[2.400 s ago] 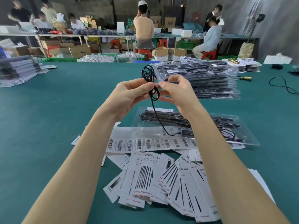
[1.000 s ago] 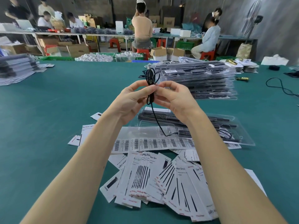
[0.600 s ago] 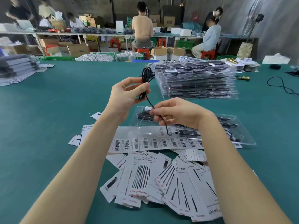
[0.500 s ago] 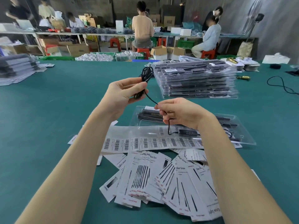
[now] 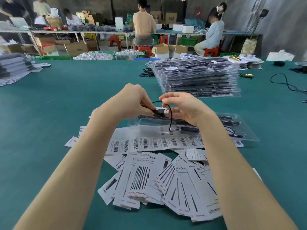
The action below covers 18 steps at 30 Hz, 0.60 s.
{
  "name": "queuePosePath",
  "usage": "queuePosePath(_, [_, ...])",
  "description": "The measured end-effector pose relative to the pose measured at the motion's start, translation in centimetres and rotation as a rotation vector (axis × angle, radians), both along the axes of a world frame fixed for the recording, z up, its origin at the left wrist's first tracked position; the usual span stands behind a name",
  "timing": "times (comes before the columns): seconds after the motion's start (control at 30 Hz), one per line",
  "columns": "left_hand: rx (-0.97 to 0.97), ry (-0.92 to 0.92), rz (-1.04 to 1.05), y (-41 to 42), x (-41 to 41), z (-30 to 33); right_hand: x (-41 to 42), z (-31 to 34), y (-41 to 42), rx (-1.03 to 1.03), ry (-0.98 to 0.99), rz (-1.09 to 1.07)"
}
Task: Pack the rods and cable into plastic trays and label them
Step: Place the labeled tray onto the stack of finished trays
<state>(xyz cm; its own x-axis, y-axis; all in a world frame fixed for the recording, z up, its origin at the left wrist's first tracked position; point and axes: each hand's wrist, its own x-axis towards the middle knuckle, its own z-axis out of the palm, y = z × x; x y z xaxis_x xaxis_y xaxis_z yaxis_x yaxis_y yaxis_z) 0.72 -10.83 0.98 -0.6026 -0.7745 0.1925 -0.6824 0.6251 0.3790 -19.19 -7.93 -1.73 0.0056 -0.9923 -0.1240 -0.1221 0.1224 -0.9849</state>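
A person's two bare arms reach forward over a green-topped table [image 5: 66, 100]. The left hand [image 5: 132, 102] pinches a bundled black USB cable [image 5: 170, 118] near its plug end, fingers curled over the bundle; the silver USB plug [image 5: 166, 111] sticks out to the right. The right hand [image 5: 184, 108] pinches a loop of the same cable between thumb and fingertips, the other fingers loosely curled. From that pinch the cable drops down to a small black inline box [image 5: 189, 129] lying in the clear plastic tray [image 5: 245, 136] just beneath both hands. Dark rods [image 5: 230, 121] already lie in the tray's long channels.

Just in front of the tray lies a strip of barcode labels [image 5: 154, 143], and nearer the person a fanned heap of printed cards [image 5: 166, 180]. Behind the tray stands a tall stack of filled trays [image 5: 197, 77].

The cable looks about to be tucked into its recess — not yet seated. What could go wrong: the springy bundle may uncoil once released, leaving a loop over the tray's rim. Pulling on the hanging strand could drag the inline box out of place or shift the light tray — and the label strip touching its front edge could shift with it.
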Motion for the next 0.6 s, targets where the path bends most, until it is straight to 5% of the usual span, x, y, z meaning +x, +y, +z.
queuePosePath(0.13, [-0.143,0.011,0.084,-0.2,-0.5,-0.5,0.1,0.9,0.0,-0.079,0.079,0.015])
queuePosePath(0.3, [-0.333,0.389,0.178,-0.1,-1.1,-1.7,0.2,0.3,0.2,-0.017,-0.111,0.081])
queuePosePath(0.43, [-0.063,0.663,0.270,-0.2,-1.3,-2.6,-0.3,-0.8,0.2,0.023,-0.290,0.163])
queuePosePath(0.6, [0.609,1.011,0.125,-0.5,-1.1,-2.8,-0.9,-2.0,0.1,0.086,-0.388,0.267])
